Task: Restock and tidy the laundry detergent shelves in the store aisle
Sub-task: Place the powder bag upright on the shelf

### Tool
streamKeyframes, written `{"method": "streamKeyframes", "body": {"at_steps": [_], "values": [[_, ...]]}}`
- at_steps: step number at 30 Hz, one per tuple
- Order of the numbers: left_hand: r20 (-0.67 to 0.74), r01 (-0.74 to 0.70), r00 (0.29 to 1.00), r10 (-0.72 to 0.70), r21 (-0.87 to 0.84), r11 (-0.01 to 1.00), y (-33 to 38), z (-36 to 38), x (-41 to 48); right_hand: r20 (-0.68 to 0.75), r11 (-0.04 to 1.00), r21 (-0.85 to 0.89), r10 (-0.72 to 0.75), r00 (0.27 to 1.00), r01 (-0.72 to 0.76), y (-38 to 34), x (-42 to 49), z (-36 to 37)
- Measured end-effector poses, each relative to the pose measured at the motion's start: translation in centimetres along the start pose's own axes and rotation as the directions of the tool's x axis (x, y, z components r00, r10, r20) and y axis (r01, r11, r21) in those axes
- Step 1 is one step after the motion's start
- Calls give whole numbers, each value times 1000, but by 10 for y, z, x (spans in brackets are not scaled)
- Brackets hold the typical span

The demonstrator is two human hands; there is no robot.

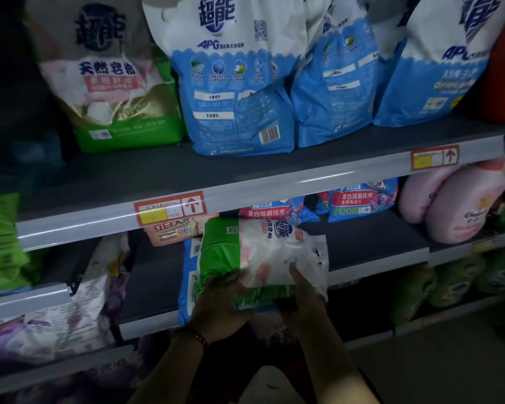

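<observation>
A: Far left first. What is sitting there?

B: Soft green packs (3, 243) are bulging at the frame edge. Crinkled purple-and-white bags (56, 316) are slumping below them.

A: And the upper shelf (158, 176)?

B: A flat grey board is carrying a pale, rounded plastic rail with a red price tag (169, 209). A tall green pouch (120, 83) of glossy, puckered film is standing upright. Beside it, three blue-and-white bags (236, 83) are standing in a row, plump and creased, touching one another.

A: Hands?

B: Both are working at centre, under that rail. The left hand (219, 307), with a beaded bracelet (200, 339) on its wrist, is gripping the green-and-white detergent bag (254, 252), its fingers curling round the bag's green, folded end. The right hand (303, 304) is gripping the white end, one finger lying up the printed face.

A: Where is the bag lying?

B: Flat, at the front lip of the middle shelf (376, 243), over a blue pack (187, 275) lying there. I cannot tell whether the two are touching. Its film is wrinkling around the grip.

A: Rightward?

B: Small blue packets (362, 199) with red labels are standing at the back. Smooth, rounded pink bottles (449, 208) are leaning at the far right. Green bags (449, 281) are showing dimly one level down.
</observation>
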State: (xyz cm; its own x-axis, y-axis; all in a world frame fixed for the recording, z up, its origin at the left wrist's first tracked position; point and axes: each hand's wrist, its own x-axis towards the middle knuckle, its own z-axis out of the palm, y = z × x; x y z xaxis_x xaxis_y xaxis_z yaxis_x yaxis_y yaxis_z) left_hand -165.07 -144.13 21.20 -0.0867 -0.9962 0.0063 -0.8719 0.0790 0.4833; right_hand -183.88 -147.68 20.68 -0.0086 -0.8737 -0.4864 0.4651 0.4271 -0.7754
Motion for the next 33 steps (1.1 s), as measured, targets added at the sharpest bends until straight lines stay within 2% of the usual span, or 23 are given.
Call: {"method": "streamKeyframes", "body": {"at_steps": [2,5,7,10,14,18,22,26,29,33], "values": [[4,8,1000,-8,1,1000,2,-1,-1,-24,999,-48,14,1000,-16,-1,3,0],[-37,40,998,-42,-55,998,0,-6,-2,22,989,-144,-27,999,30,-3,10,-1],[-100,92,989,-111,-176,980,2,-17,-4,-15,995,-97,-30,999,28,-13,3,3],[-216,79,961,-174,-389,918,7,-32,-12,-41,1000,9,-27,999,27,-29,-10,11],[-287,47,939,-189,-438,898,15,-51,-25,74,978,203,-60,995,44,-62,-46,17],[-274,69,930,-244,-521,850,25,-70,-43,208,960,280,-70,976,10,-92,-81,-8],[-203,49,952,-227,-632,774,30,-82,-61,252,964,265,-57,966,-13,-111,-123,-38],[-76,11,986,-151,-862,507,50,-81,-89,372,986,161,-97,923,39,-128,-177,-42],[51,80,995,-83,-912,402,64,-77,-107,434,979,107,-201,878,171,-138,-214,-34],[242,242,969,-36,-970,-19,67,-70,-141,470,961,60,-265,842,269,-153,-248,-16]]}}
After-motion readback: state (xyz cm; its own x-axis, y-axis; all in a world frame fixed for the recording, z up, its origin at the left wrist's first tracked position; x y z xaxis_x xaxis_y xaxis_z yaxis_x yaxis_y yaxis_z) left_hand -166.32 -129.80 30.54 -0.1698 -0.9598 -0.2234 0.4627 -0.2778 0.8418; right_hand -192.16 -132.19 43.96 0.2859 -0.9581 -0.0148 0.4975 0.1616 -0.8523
